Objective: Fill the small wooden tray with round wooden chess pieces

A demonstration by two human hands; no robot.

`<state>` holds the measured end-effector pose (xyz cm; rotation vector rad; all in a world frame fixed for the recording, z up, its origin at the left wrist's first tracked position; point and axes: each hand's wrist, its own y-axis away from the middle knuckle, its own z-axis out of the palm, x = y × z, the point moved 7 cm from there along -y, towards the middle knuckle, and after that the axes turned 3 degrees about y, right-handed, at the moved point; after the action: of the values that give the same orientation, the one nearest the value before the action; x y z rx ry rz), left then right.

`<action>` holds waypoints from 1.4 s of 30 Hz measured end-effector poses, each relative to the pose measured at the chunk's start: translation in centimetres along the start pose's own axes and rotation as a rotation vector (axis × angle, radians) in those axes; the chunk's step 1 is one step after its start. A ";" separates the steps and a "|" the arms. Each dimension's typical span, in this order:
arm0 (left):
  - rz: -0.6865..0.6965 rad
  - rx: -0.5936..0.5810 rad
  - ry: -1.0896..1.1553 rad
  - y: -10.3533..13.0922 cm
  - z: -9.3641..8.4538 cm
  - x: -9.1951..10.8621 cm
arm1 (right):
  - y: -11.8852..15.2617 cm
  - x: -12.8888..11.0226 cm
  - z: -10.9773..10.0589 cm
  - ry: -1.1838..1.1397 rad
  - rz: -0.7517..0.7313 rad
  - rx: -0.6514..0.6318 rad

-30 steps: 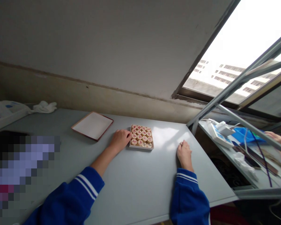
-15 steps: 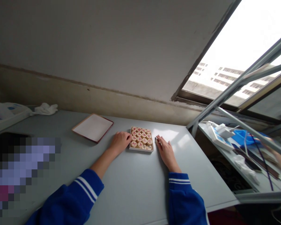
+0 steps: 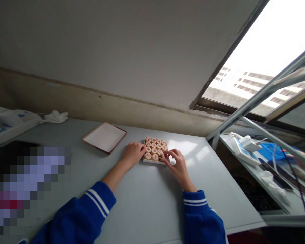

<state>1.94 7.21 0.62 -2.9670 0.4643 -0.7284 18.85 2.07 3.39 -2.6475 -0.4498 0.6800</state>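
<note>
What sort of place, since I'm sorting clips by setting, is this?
Probably a shared study or work room: a grey desk, a metal frame beside it, and a power strip on another worktop beyond.

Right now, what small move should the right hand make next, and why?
Probably settle the round piece at the near right corner of the box: the right hand has its fingers there, while the left hand touches the left side.

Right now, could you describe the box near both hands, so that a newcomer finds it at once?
Start from the grey table by the wall. On it, find the shallow box with the left hand at its left side and the right hand over its near right corner. Unlike the white-lined tray to its left, this box holds rows of round, mostly red-marked pieces.
</note>
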 end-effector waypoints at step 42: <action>0.017 0.010 -0.013 0.1 -0.1 0.1 | 0.0 -1.1 -0.1 0.021 -0.011 -0.041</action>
<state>1.91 7.09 0.72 -2.9529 0.4823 -0.7067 17.95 1.57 3.89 -2.6857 -0.4775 0.6455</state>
